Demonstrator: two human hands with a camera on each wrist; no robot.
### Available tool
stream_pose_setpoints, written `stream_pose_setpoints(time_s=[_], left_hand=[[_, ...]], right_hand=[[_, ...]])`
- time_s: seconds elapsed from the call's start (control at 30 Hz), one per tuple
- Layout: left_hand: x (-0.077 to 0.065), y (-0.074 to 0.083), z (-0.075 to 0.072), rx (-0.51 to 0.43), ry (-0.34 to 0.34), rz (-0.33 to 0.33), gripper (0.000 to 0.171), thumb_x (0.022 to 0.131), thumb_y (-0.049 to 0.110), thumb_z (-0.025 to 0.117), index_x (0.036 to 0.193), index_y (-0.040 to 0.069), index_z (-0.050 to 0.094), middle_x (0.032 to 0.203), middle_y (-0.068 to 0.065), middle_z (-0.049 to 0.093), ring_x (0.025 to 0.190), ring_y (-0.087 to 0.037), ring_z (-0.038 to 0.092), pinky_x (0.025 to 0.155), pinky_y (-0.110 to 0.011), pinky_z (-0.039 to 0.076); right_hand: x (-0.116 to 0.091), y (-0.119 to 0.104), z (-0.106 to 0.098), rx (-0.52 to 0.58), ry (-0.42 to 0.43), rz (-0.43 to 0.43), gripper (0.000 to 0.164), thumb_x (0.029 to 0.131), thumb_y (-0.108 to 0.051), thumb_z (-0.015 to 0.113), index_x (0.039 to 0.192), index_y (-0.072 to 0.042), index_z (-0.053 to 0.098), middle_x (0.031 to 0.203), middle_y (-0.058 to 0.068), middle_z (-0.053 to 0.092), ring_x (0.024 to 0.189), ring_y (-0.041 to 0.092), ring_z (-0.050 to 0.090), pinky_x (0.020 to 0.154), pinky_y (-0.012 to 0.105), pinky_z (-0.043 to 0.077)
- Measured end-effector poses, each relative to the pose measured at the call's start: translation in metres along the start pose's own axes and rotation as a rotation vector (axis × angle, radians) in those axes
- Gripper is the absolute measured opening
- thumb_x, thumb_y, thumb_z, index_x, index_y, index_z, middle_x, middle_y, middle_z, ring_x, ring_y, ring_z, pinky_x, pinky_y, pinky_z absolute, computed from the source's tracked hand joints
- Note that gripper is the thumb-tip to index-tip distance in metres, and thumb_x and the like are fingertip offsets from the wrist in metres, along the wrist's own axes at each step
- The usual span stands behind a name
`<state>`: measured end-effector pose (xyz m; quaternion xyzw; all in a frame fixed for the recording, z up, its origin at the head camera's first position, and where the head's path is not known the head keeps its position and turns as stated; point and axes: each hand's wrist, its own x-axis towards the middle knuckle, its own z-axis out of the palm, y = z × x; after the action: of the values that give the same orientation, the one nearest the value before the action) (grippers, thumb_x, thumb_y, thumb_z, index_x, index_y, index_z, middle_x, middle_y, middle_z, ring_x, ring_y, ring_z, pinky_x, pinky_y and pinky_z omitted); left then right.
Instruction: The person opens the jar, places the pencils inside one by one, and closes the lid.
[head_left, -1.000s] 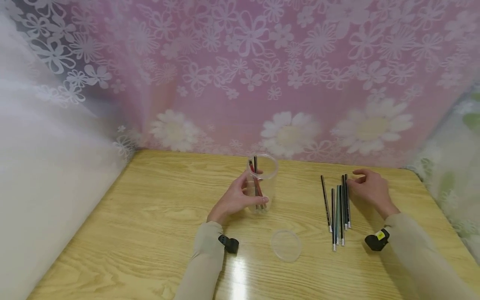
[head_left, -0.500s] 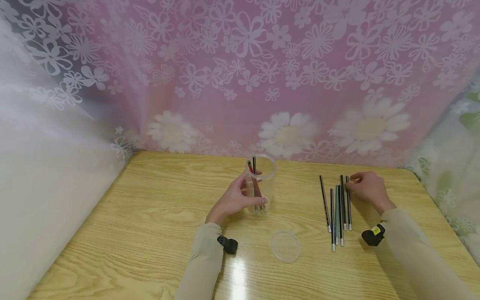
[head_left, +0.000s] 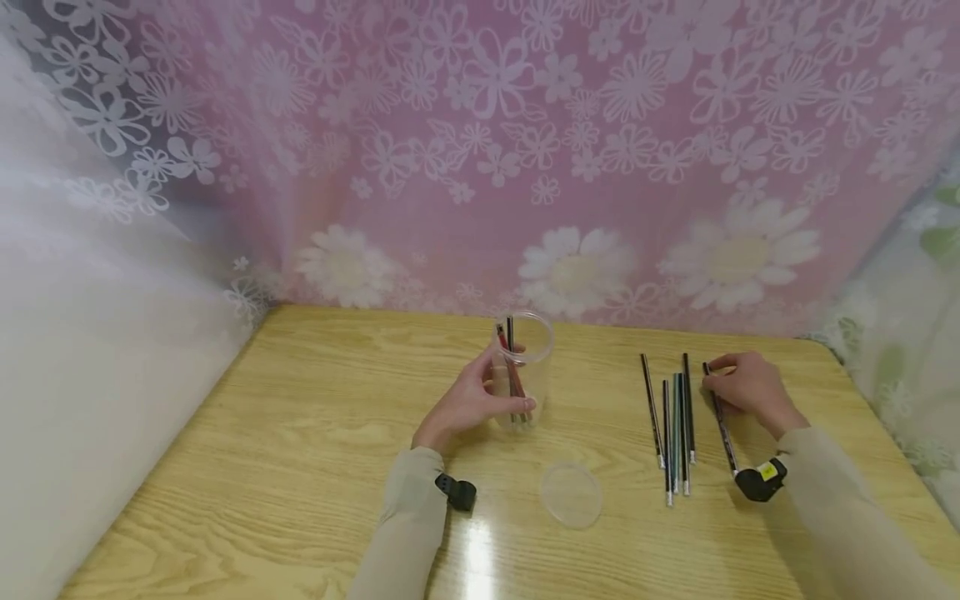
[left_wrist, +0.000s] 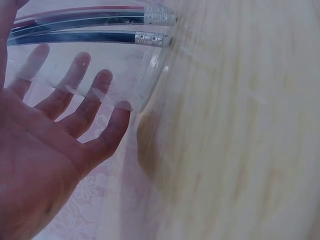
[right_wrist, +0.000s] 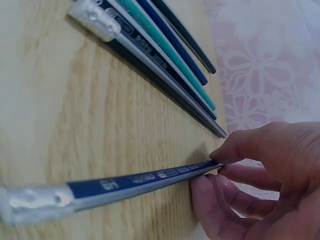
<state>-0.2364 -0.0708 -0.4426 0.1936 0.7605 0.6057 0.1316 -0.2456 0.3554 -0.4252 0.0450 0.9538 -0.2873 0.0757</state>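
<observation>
My left hand [head_left: 472,398] grips a clear plastic cup [head_left: 534,392] with fingers and thumb wrapped around its side. Inside lean a few pencils [head_left: 516,375], one of them red; their silver eraser ends [left_wrist: 159,16] point down at the cup's bottom. At the right, my right hand [head_left: 752,390] pinches a dark blue pencil [right_wrist: 142,181] by the end away from its eraser. That pencil lies apart from a group of several pencils [head_left: 677,433], dark ones and a green one, laid out on the table just to its left.
A round clear lid [head_left: 572,495] lies flat on the wooden table [head_left: 300,467], in front of the cup. A pink flowered curtain [head_left: 420,167] hangs along the table's back edge, with pale sheets at both sides.
My right hand has taken hold of the rightmost pencil and drawn it right, away from the group. The left hand and the cup stay in place.
</observation>
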Motion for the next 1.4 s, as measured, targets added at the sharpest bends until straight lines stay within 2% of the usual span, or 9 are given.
stream_pose_setpoints(time_s=[0.2, 0.37, 0.67, 0.93, 1.03, 1.17, 1.27, 1.4], left_hand=[[-0.003, -0.003, 0.001, -0.011, -0.007, -0.015, 0.075, 0.084, 0.031, 0.087, 0.144, 0.051, 0.047, 0.152, -0.008, 0.053, 0.136, -0.026, 0.054, 0.113, -0.055, 0.044], [-0.001, -0.001, 0.001, -0.002, -0.005, -0.012, 0.075, 0.084, 0.033, 0.087, 0.144, 0.053, 0.046, 0.150, -0.003, 0.054, 0.136, -0.025, 0.055, 0.111, -0.053, 0.046], [-0.001, -0.001, 0.001, 0.001, -0.014, -0.009, 0.075, 0.084, 0.033, 0.086, 0.144, 0.052, 0.046, 0.151, -0.004, 0.054, 0.136, -0.023, 0.054, 0.112, -0.052, 0.046], [0.000, 0.001, 0.000, 0.005, -0.007, -0.009, 0.073, 0.085, 0.030, 0.086, 0.144, 0.051, 0.047, 0.151, -0.007, 0.054, 0.133, -0.022, 0.056, 0.112, -0.052, 0.045], [0.000, 0.001, 0.000, -0.004, -0.010, -0.016, 0.073, 0.085, 0.029, 0.086, 0.144, 0.051, 0.047, 0.152, -0.008, 0.053, 0.132, -0.023, 0.057, 0.111, -0.052, 0.046], [0.000, 0.000, -0.001, 0.000, -0.006, -0.009, 0.075, 0.085, 0.030, 0.085, 0.145, 0.051, 0.046, 0.152, -0.009, 0.053, 0.133, -0.025, 0.057, 0.111, -0.053, 0.046], [0.000, 0.000, -0.001, 0.010, -0.006, -0.001, 0.076, 0.085, 0.031, 0.086, 0.146, 0.051, 0.045, 0.151, -0.009, 0.053, 0.134, -0.024, 0.056, 0.112, -0.053, 0.046], [0.001, 0.000, -0.001, 0.011, -0.011, 0.008, 0.076, 0.085, 0.031, 0.085, 0.146, 0.051, 0.045, 0.151, -0.009, 0.053, 0.133, -0.023, 0.056, 0.112, -0.052, 0.046]], right_hand=[[-0.010, 0.005, -0.003, 0.065, -0.007, 0.026, 0.059, 0.101, -0.024, 0.058, 0.138, 0.021, 0.046, 0.112, 0.039, 0.067, 0.065, 0.017, 0.070, 0.061, 0.035, 0.058], [-0.020, 0.005, -0.009, 0.165, 0.029, 0.018, 0.062, 0.103, -0.025, 0.057, 0.142, 0.019, 0.039, 0.117, 0.042, 0.061, 0.069, 0.017, 0.072, 0.064, 0.037, 0.063], [-0.033, -0.004, -0.013, 0.257, 0.164, -0.042, 0.060, 0.103, -0.022, 0.059, 0.146, 0.014, 0.037, 0.108, 0.029, 0.062, 0.065, 0.008, 0.068, 0.062, 0.037, 0.063], [-0.043, -0.019, -0.016, 0.309, 0.257, -0.046, 0.056, 0.103, -0.023, 0.056, 0.143, 0.009, 0.035, 0.110, 0.024, 0.057, 0.062, 0.005, 0.068, 0.059, 0.035, 0.062], [-0.047, -0.025, -0.017, 0.347, 0.290, -0.043, 0.047, 0.102, -0.024, 0.057, 0.138, 0.000, 0.039, 0.105, 0.013, 0.057, 0.061, 0.005, 0.068, 0.058, 0.032, 0.062], [-0.052, -0.033, -0.020, 0.418, 0.346, -0.062, 0.027, 0.101, -0.020, 0.058, 0.123, -0.025, 0.043, 0.097, -0.001, 0.053, 0.064, 0.000, 0.066, 0.058, 0.026, 0.061], [-0.056, -0.039, -0.021, 0.458, 0.371, -0.069, 0.031, 0.101, -0.017, 0.058, 0.117, -0.037, 0.040, 0.096, -0.003, 0.052, 0.067, -0.002, 0.065, 0.058, 0.025, 0.060], [-0.061, -0.045, -0.023, 0.487, 0.390, -0.055, 0.035, 0.101, -0.016, 0.058, 0.117, -0.039, 0.038, 0.097, -0.002, 0.050, 0.068, -0.003, 0.064, 0.057, 0.024, 0.060]])
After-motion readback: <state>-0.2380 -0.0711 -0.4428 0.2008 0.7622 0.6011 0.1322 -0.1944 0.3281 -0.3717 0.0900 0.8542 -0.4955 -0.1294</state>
